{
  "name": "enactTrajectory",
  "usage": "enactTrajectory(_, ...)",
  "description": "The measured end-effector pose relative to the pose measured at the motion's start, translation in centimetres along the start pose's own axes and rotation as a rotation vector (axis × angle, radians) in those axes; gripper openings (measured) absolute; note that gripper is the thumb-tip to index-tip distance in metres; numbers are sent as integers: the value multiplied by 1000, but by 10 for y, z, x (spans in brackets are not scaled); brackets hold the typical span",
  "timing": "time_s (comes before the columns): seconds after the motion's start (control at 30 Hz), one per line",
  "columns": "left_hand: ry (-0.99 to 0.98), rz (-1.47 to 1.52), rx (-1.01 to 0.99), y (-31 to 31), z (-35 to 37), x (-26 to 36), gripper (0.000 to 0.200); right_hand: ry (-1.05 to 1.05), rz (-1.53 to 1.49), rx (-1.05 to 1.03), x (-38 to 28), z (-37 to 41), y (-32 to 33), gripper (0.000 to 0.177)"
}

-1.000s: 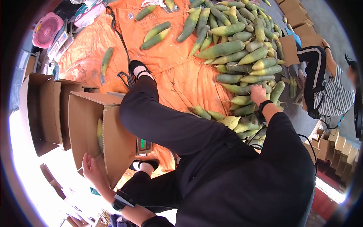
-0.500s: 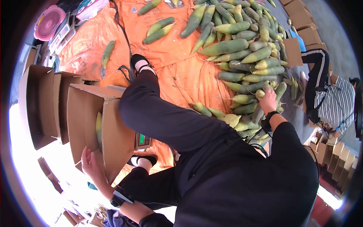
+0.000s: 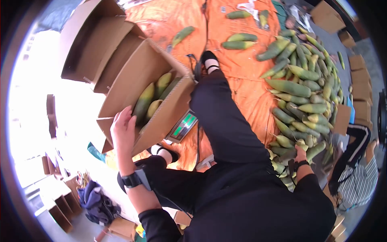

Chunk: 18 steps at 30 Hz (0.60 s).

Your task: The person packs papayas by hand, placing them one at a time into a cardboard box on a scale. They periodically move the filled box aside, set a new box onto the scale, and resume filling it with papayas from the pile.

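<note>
View looking down past a seated person's dark-trousered legs. On the left stands a cardboard box (image 3: 171, 112) with several long green radishes (image 3: 143, 104) lying inside it. A scale (image 3: 184, 126) with a lit green display shows just beside the box; whether it carries the box is hidden. The left hand (image 3: 123, 131) is at the box's near edge, its fingers loosely bent and slightly apart, with nothing visible in them. The right hand (image 3: 300, 154) reaches to the near edge of a large radish pile (image 3: 308, 97) on an orange sheet (image 3: 250, 97). Its fingers are partly hidden, so I cannot tell whether they grip a radish. Another person in a striped shirt (image 3: 358, 187) is beyond the pile.

Pulling at the pile's edge could loosen the radishes resting above and set them rolling. The raised knee (image 3: 207, 94), so close to the box, might knock it and shift its load. Pressure from the left hand could upset the scale's reading if the box rests there.
</note>
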<state>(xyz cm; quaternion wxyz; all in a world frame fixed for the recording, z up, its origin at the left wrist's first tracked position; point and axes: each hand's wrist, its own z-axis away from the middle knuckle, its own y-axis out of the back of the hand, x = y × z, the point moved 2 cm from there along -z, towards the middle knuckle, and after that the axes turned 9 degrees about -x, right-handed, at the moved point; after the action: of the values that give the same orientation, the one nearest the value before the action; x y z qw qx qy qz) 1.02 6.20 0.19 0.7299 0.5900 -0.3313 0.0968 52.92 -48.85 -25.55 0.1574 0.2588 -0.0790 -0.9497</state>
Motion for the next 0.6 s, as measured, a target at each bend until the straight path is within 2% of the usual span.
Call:
enactTrajectory(0.07, 43, -30, -28, 3, -1, 3, 30, -44, 192, 1, -17, 45, -35, 41)
enactTrajectory(0.13, 57, -17, -2, 5, 0, 4, 31, -106, 242, -33, -31, 62, -67, 47)
enactTrajectory(0.2, 10, -8, 7, 7, 0, 4, 31, 229, 498, -131, -49, 92, -119, 56)
enactTrajectory(0.27, 0, -1, 39, 9, 1, 2, 31, 580, 668, -312, -68, 85, -156, 60)
enactTrajectory(0.33, -26, -39, 24, 10, 2, 4, 31, 760, 706, -397, -102, 147, -221, 61)
enactTrajectory(0.47, -53, 17, 44, 9, 3, 2, 32, 1038, 556, -660, -160, 232, -319, 68)
enactTrajectory(0.53, -55, 19, 51, 12, 2, 2, 33, 1221, 490, -826, -181, 290, -362, 66)
enactTrajectory(0.6, -62, 76, 86, 12, 3, 6, 34, 1294, 378, -1056, -189, 352, -399, 65)
